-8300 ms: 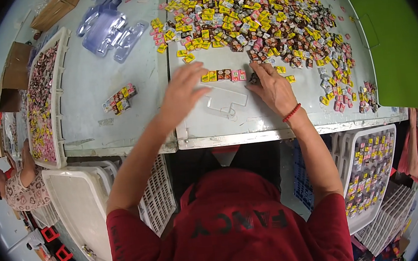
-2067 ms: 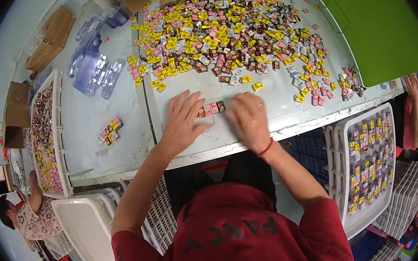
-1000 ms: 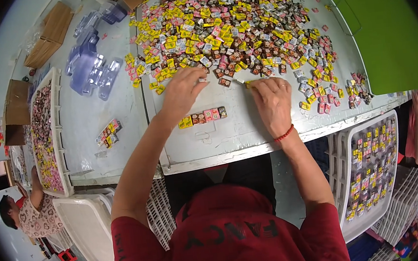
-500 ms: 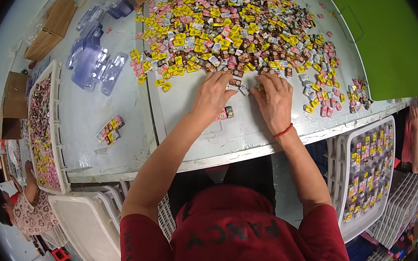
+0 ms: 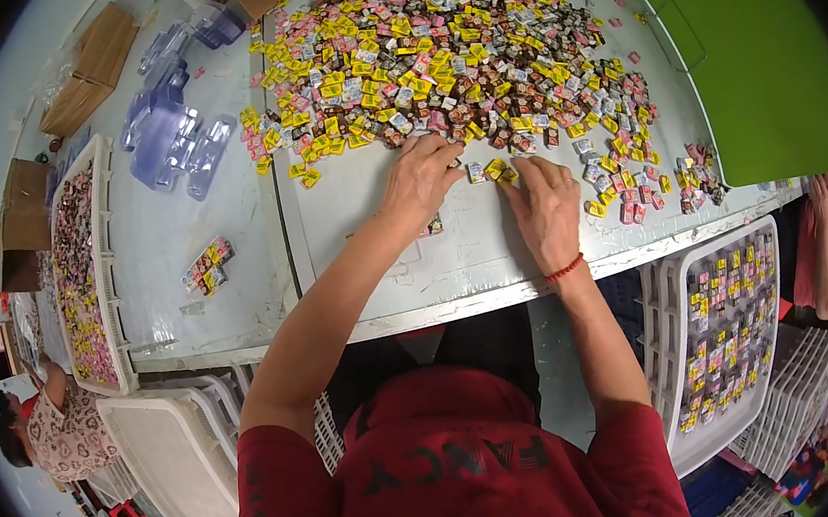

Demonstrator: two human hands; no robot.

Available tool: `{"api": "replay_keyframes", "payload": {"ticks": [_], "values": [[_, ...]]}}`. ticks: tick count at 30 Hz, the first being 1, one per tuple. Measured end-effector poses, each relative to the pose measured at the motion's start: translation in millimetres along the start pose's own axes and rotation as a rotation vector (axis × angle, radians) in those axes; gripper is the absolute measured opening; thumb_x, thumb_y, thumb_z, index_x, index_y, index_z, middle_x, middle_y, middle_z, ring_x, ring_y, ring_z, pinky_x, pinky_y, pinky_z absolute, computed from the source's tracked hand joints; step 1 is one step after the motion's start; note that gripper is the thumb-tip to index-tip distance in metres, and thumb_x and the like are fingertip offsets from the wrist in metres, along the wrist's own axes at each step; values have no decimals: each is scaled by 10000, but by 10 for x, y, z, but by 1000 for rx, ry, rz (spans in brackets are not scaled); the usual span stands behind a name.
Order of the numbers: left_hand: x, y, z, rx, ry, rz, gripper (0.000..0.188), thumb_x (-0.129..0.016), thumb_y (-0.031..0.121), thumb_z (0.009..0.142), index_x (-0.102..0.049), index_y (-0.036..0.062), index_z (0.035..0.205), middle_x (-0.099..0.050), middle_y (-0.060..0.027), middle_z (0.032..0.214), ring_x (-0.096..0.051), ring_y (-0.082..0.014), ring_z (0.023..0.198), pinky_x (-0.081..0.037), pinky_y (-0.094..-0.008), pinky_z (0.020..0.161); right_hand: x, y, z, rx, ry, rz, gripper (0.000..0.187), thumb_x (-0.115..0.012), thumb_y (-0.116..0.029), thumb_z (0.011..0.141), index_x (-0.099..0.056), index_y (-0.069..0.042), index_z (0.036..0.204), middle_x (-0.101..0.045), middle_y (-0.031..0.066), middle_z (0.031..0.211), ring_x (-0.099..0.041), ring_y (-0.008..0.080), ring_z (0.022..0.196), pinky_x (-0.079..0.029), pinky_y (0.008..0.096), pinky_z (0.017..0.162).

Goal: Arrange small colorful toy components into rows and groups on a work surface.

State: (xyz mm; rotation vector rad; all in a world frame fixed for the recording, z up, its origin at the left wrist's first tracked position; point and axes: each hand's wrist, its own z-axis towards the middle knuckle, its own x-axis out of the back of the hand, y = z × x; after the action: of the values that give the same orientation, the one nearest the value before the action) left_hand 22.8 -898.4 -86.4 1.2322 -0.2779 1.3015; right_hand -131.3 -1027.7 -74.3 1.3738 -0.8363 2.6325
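A wide heap of tiny printed boxes [image 5: 455,65], yellow, pink, white and dark brown, covers the far part of the white table. My left hand [image 5: 417,186] is at its near edge, fingers curled and closing at a small dark box that they partly hide. Just right of it, my right hand [image 5: 546,208], with a red bracelet, has thumb and fingers pinched at a small yellow box [image 5: 498,170]. A small white box [image 5: 476,173] lies between the hands. A short row of small boxes [image 5: 433,225] shows partly behind my left wrist.
Clear plastic trays [image 5: 179,146] and a small group of boxes [image 5: 207,266] lie at left, beside a filled white crate [image 5: 115,257]. A green board [image 5: 763,55] stands right. Below the table edge, another crate [image 5: 678,363] holds packed sets. Two people are at the sides.
The view has shifted slightly. My left fingers have moved to the heap's edge, and yellow boxes now show more plainly by my right fingertips.
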Motion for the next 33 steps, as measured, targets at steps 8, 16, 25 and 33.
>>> {"api": "replay_keyframes", "payload": {"ticks": [8,16,25,33], "values": [[158,53,3,18,-96,-11,179,-680,78,782,-668,37,956,-638,-103,1043,-570,-297,974,-461,-379,867,-128,-106,121,83,-77,-113,234,-692,-142,793,-652,-78,1015,-650,97,1034,-574,289,963,-417,416,827],[184,-51,12,6,-67,-2,196,-685,114,800,-678,44,983,-666,-124,1043,-606,-295,988,-498,-370,878,-168,-88,232,204,-35,-250,227,-661,-196,826,-654,-76,1018,-670,86,1013,-581,281,971,-391,429,886],[936,236,-908,-108,-12,-35,158,-656,69,796,-652,3,939,-632,-100,1003,-603,-272,951,-506,-355,804,21,-793,-189,353,-134,234,323,-770,-31,655,-664,-81,956,-670,42,978,-599,235,939,-420,388,870],[702,84,-1144,-83,-61,-18,208,-666,9,760,-656,-35,963,-625,-114,1062,-590,-277,999,-505,-344,843,-239,-854,-336,422,-138,144,257,-768,-105,682,-690,-87,925,-688,32,977,-604,196,911,-413,384,891]]}}
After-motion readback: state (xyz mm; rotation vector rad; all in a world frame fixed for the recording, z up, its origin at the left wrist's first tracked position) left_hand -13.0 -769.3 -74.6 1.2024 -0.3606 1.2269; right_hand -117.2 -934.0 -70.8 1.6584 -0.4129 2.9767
